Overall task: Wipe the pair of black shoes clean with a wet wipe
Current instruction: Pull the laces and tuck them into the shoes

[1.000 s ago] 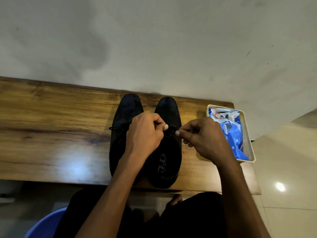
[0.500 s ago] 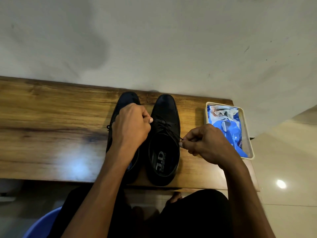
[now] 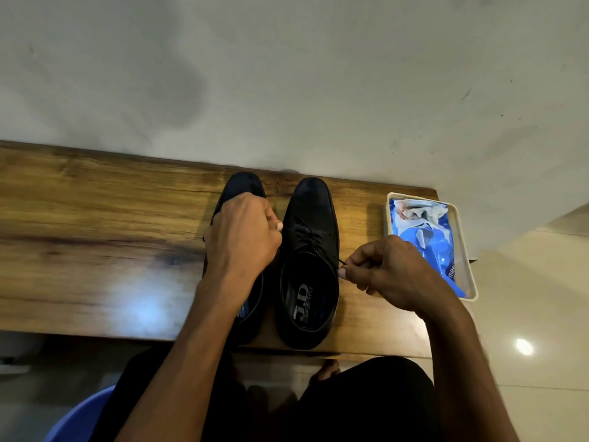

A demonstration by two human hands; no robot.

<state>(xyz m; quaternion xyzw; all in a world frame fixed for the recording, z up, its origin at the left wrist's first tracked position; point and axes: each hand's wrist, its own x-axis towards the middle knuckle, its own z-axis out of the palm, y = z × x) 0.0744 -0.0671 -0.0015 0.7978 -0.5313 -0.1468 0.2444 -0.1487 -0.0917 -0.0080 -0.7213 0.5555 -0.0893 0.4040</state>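
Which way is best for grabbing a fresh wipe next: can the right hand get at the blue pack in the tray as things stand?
Probably yes: the right hand sits just beside the tray, nothing between it and the wet wipe pack, but it must first drop the shoelace.

We see a dim, warm-lit scene where an overhead lamp throws a pale glare patch on the glossy brown wooden desk (image 3: 95, 250) and a bright spot on the shiny cream floor tiles (image 3: 524, 346), soft grey shadows smudge the white wall (image 3: 318, 90), and straight edges bow from wide-angle distortion.

Two black shoes (image 3: 310, 260) side by side, toes toward wall
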